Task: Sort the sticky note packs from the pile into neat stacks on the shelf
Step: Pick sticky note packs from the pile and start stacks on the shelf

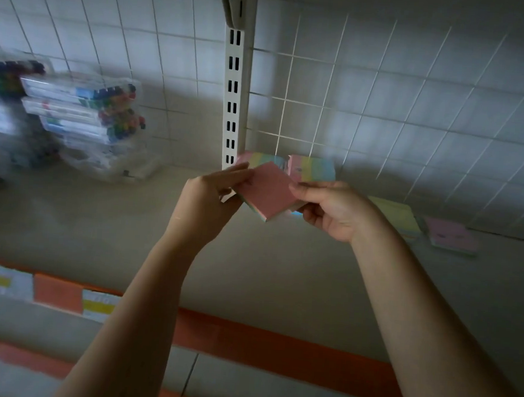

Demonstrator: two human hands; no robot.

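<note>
At the far left of the shelf (67, 209), a pile of clear plastic marker packs (74, 114) leans against the wire grid back panel (386, 92), the coloured caps blurred. Along the shelf's front edge runs an orange price rail (58, 292) carrying white and yellow labels (98, 306). Moving toward the middle, a white slotted upright (231, 103) rises from the back of the shelf to a bracket overhead. Just in front of its foot, the left hand (206, 200) is raised above the shelf, its fingers and thumb pinching the left corner of a pink-topped sticky note pack (269, 192), which is held tilted like a diamond, clear of the shelf surface. The right hand (331, 211) pinches the pack's opposite corner, thumb on top and fingers curled beneath, so both hands grip the same pack between them. Behind the held pack, two pastel-striped packs (314, 169) stand against the grid, side by side and partly hidden by the pink one. Further right, past the right wrist, a yellow-green pack (400, 214) lies flat on the shelf, and just beside it, nearest the right edge, lies a pink pack (452, 236), also flat.
</note>
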